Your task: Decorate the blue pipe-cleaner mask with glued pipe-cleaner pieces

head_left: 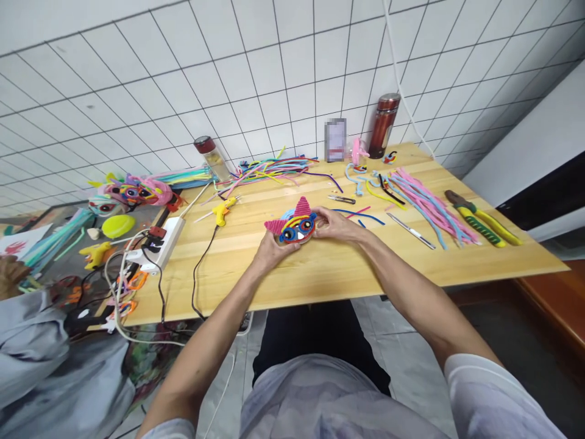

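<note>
A colourful craft head (299,227) with two pink pointed ears, blue-rimmed eyes and a red and yellow trim is held just above the wooden table (274,286). My left hand (274,249) grips its lower left side, the thumb along the bottom edge. On its right side, the fingers of my right hand (328,224) are closed against the rim. Some fingertips are hidden behind the head. Blue and pink pipe cleaners (365,214) lie just right of my right hand.
Left: yellow glue gun (223,212), power strip (167,244), cables, and another person's hand (11,274). Behind: pipe cleaners (274,167), glass bottle (212,157), phone (336,140), red flask (384,125). Right: cutter (342,199), metal-bladed knife (411,231), pink pipe cleaners (429,204), pliers (482,222).
</note>
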Available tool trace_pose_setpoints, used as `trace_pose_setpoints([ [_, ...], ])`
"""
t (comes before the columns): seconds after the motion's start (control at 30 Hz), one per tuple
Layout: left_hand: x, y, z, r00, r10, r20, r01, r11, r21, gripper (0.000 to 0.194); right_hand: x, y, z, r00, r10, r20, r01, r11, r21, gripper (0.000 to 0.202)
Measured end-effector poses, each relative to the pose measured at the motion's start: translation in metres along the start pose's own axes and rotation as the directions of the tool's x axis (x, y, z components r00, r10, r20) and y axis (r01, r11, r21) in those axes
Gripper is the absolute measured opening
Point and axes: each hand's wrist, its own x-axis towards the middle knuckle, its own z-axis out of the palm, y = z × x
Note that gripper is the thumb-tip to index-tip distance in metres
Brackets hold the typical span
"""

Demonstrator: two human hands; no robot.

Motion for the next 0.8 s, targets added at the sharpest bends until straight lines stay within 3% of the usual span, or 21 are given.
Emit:
trace_pose_setpoints([
  [0.37, 0.04, 0.009, -0.009, 0.995, 0.002, 0.099, 0.008, 0.994, -0.106, 0.09, 0.006, 0.002, 0.008, 0.996, 0.048, -0.077, -0.032, 0.979, 0.203, 0.051],
  [0.5, 0.046, 0.001, -0.004, 0.996, 0.038, 0.084, -0.028, 0.992, -0.125, 0.089, 0.006, 0.001, 0.011, 0.993, 0.061, -0.1, -0.04, 0.978, 0.205, 0.049],
  [0.7, 0.043, -0.013, -0.002, 1.0, -0.018, -0.02, 0.016, 0.993, -0.117, 0.082, 0.009, 0.008, 0.01, 0.988, 0.056, -0.143, -0.031, 0.985, 0.17, 0.058],
  [0.8, 0.04, -0.012, -0.003, 1.0, -0.014, -0.017, 0.012, 0.993, -0.117, 0.078, 0.01, 0.013, 0.009, 0.982, 0.06, -0.178, -0.034, 0.989, 0.146, 0.062],
])
